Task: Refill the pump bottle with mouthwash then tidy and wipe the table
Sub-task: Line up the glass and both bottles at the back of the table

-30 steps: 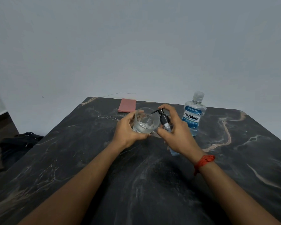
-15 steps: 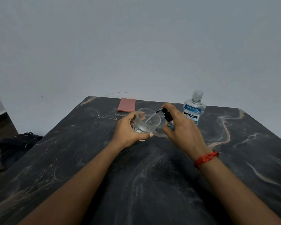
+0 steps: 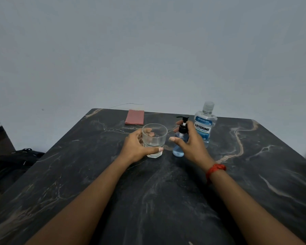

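Head view, glass (image 3: 154, 138) nearly empty, pump bottle (image 3: 178, 149) part-filled blue

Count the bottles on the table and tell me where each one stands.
2. The pump bottle stands right of the glass, cupped by the right hand. The mouthwash bottle stands behind it, farther right. None appears hidden.

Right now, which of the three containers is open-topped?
The glass, gripped by the left hand; the pump bottle and the Listerine bottle are both capped.
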